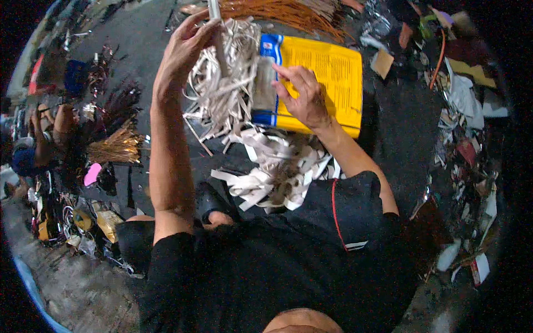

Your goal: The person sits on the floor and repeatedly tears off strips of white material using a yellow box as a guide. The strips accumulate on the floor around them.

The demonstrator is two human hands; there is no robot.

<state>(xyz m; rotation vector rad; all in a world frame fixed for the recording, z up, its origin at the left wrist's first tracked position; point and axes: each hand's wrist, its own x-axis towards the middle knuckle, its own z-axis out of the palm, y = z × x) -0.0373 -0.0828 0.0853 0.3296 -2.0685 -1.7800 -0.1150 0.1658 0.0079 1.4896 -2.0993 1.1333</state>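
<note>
Raised at the upper left, my left hand (pixel 194 41) has its fingers closed on a pale flat strip (pixel 215 10), which stands up past the fingertips. Below that hand lies a tangled pile of off-white strips (pixel 233 94). My right hand (pixel 302 97) is over a flat yellow panel or pack (pixel 338 83) with a blue band, its thumb and forefinger apart and nothing visible between them. A whitish translucent patch (pixel 265 83) shows on the blue band, close to those fingertips. Nearer my body, a second heap of wider white strips (pixel 277 172) lies partly under my right forearm.
Orange-brown strands (pixel 288 14) lie at the far edge, and a copper-coloured bundle (pixel 116 145) at left. Mixed scraps (pixel 466 144) run along the right side. Another person's arm (pixel 41 133) shows at far left, near a pink piece (pixel 92 174). The ground is dark.
</note>
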